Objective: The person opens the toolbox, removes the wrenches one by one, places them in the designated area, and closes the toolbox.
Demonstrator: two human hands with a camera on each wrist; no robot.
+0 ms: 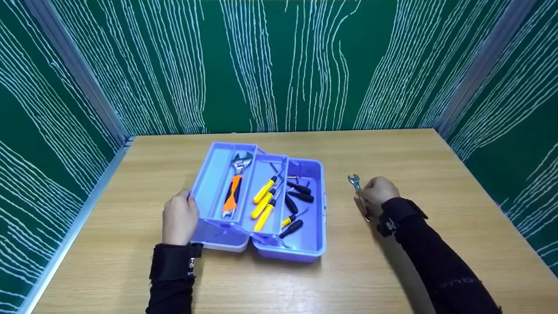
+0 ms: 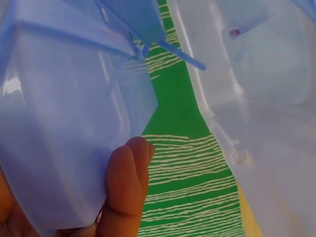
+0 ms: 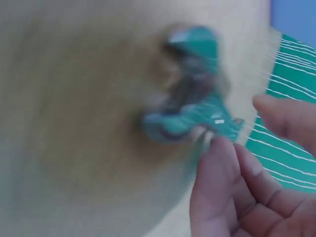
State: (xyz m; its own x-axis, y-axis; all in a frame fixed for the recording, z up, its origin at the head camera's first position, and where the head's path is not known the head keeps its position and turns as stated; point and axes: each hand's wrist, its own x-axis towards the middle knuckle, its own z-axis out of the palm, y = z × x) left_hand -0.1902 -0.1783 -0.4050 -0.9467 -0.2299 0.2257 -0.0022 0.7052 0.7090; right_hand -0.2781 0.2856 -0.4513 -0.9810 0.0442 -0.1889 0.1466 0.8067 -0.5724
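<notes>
A purple toolbox [image 1: 317,244] stands unfolded on the wooden table, its stepped trays spread to the left. My left hand [image 1: 179,218] grips the outer left edge of the upper tray [image 1: 211,183]; the left wrist view shows a thumb [image 2: 123,182] against the purple plastic. To the right of the box, my right hand [image 1: 381,192] pinches a small silver open-end wrench [image 1: 355,180] close over the table. Its forked end [image 3: 197,47] shows blurred beyond the fingertips in the right wrist view. An adjustable wrench [image 1: 233,192] with an orange and black handle lies in the upper tray.
Several yellow-handled screwdrivers [image 1: 263,214] lie in the middle tray. Black-handled screwdrivers [image 1: 301,197] and another yellow one [image 1: 288,220] lie in the deep right part of the box. Green walls with white wavy lines [image 1: 305,65] enclose the table [image 1: 392,150] behind and at both sides.
</notes>
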